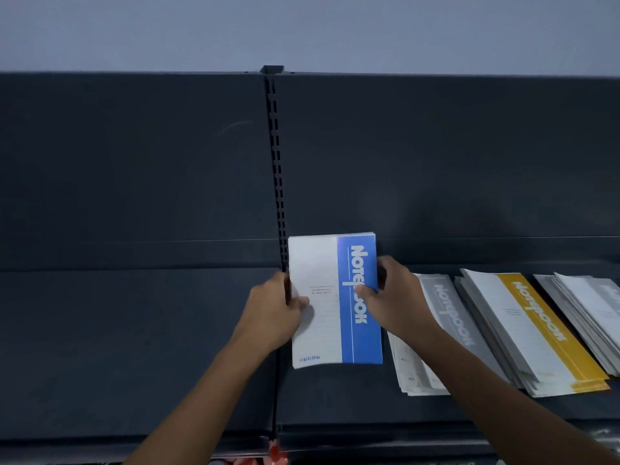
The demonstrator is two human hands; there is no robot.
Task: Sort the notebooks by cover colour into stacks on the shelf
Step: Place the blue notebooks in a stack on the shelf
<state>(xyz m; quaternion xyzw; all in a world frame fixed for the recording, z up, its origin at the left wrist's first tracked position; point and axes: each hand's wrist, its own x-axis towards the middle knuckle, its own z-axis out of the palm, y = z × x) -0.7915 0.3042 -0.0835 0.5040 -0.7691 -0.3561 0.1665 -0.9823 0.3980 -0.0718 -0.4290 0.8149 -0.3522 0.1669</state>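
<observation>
Notebooks with blue covers (335, 298) sit gripped between our hands, left hand (273, 313) on one edge, right hand (392, 297) on the other, at the shelf's (141, 347) left end, beside grey stack (446, 317) and yellow stack (533, 330).

A blue-and-white notebook stack (335, 300) is tilted up near the shelf (134, 347) back panel. Right of it lie grey (446, 317), yellow (536, 330) and another grey stack (593, 310), fanned, reaching toward the front edge.
</observation>
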